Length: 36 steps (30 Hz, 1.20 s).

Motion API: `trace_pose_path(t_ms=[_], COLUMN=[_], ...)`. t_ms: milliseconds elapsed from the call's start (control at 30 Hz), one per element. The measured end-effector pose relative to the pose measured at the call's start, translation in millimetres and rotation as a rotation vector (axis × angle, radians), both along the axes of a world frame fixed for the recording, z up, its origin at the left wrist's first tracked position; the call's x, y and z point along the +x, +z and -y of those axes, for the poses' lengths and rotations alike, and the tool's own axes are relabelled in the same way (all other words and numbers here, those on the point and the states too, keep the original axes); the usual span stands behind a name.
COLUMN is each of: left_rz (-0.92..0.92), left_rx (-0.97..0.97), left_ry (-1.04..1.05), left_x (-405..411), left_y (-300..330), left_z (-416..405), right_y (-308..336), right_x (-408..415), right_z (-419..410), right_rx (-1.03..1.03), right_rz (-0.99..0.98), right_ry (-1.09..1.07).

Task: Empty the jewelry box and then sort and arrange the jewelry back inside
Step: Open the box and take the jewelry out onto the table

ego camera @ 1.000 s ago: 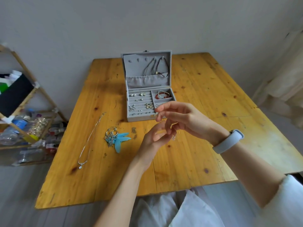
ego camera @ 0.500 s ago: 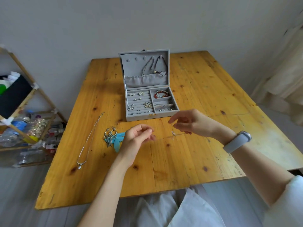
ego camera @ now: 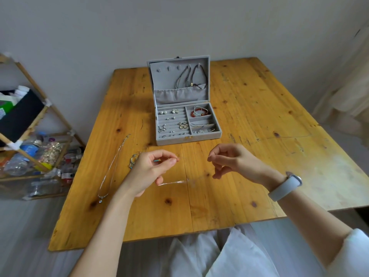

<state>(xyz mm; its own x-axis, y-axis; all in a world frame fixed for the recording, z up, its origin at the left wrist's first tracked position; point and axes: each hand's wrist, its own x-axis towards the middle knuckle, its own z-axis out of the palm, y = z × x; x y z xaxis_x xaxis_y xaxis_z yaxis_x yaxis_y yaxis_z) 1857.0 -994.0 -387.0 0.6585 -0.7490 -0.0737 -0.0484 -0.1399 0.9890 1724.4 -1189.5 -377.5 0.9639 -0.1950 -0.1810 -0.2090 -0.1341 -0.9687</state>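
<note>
Head view: thin chain is held stretched in front of the jewelry box.
Left hand: one end is pinched.
Right hand: other end is pinched.

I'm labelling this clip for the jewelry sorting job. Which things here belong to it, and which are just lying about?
Part of the job:
- jewelry box, open
- thin chain held between left hand and right hand
- silver necklace on the table
- earrings beside the left hand

Lying about:
- wooden shelf with bottles
- watch on the right wrist
</note>
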Motion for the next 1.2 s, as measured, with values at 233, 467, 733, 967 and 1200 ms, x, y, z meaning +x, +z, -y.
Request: trace_pose_path(t_ms=[233,467,733,967,1200], left_rz=[0.027,0.504,0.738,1.068,1.080], left_rx=[0.158,0.447,0.522,0.518,0.475], left_ry=[-0.015,0.247,0.308,0.376,0.364], left_x=[14.8,42.4,55.0,52.5,54.1], left_y=[-13.3,-47.4,-64.0,-73.2,-66.8], left_z=[-4.7,33.5,56.2,56.2,51.2], right_y=[-17.2,-52.4,-74.8,-95.7,-92.2], right_x=[15.6,58.4,13.4,-14.1,-5.3], right_z=[-11.2,-14.1,-36.3,-57.6,-68.1], right_rx=[-0.028,-0.270,-1.018,-1.167,-1.046], right_rz=[-0.175,-0.243,0.129,0.338,0.357], right_ry=[0.025,-0.277,-0.079,0.136,0.188])
